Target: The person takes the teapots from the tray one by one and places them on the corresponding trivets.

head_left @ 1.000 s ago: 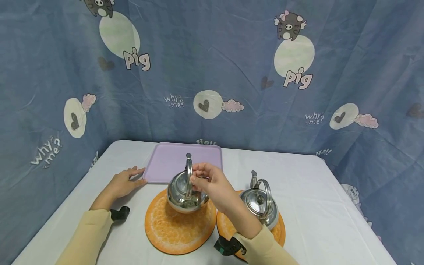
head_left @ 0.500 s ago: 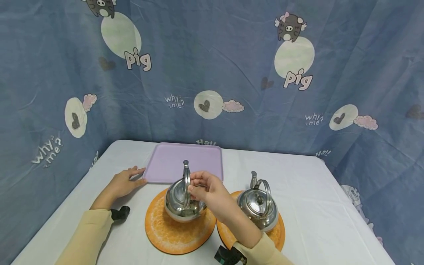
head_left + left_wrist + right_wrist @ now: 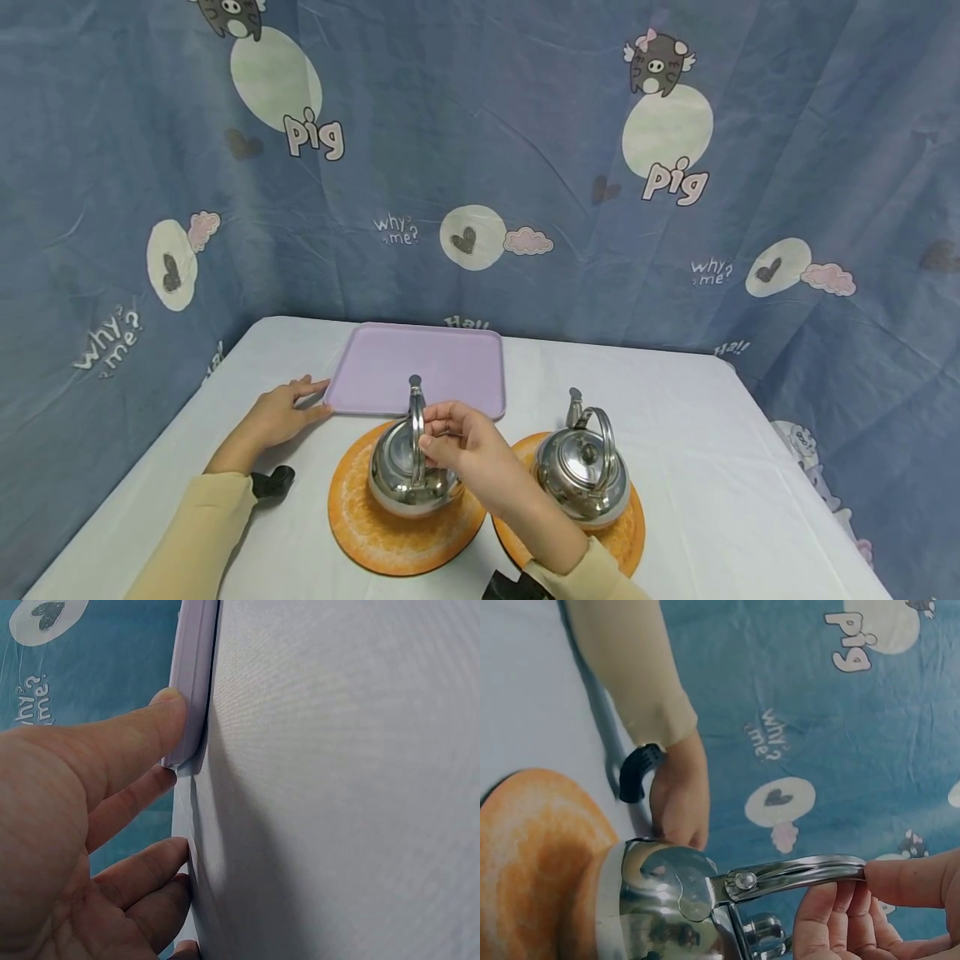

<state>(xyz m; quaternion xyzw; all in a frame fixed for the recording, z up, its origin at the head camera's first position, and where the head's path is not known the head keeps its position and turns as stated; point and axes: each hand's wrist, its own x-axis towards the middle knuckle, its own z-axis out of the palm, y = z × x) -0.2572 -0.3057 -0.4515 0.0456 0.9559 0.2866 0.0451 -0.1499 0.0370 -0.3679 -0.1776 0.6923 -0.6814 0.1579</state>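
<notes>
My right hand (image 3: 467,450) grips the arched handle (image 3: 802,874) of a shiny steel kettle (image 3: 393,471) between thumb and fingers. The kettle is upright, low over the left round orange-slice mat (image 3: 401,550), spout toward the back. At the near left corner of a lilac tray (image 3: 435,367), my left hand (image 3: 281,412) touches the rim with thumb and forefinger, both fairly straight; the thumb shows against the tray edge (image 3: 196,682) in the left wrist view. A second steel kettle (image 3: 577,471) stands on the right orange-slice mat (image 3: 628,533), partly behind my right forearm.
A white cloth covers the table (image 3: 712,467). Behind it hangs a blue curtain (image 3: 480,142) with printed pigs and words. My right forearm crosses over the right mat, and the two mats lie side by side.
The gripped kettle has come down and a little toward me over the left mat, and my right hand came with it. My left hand, the tray and the other kettle stay in place.
</notes>
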